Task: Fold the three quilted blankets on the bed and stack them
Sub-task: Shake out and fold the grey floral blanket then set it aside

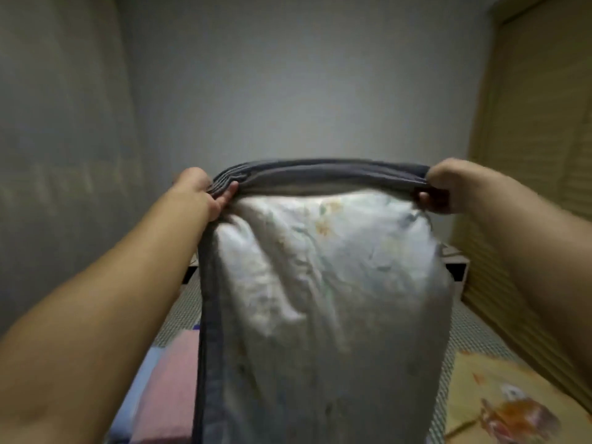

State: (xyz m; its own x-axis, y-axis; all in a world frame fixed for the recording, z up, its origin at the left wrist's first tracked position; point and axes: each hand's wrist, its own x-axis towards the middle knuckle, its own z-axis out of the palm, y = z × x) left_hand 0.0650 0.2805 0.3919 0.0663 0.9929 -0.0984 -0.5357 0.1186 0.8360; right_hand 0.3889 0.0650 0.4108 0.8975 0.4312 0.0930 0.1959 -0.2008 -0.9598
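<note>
Midway: left hand point(195, 190) and right hand point(443, 184) pinched top corners of white blanket point(330, 283) above bed point(474, 334); likely next, join corners, halve again.

Your left hand point(200, 190) and right hand point(443, 187) each grip a top corner of the white blanket point(330, 299) with grey edging, hanging at frame centre. A pink blanket point(173, 389) lies lower left, a yellow patterned blanket point(512, 405) lower right, both on the bed point(474, 331).
</note>
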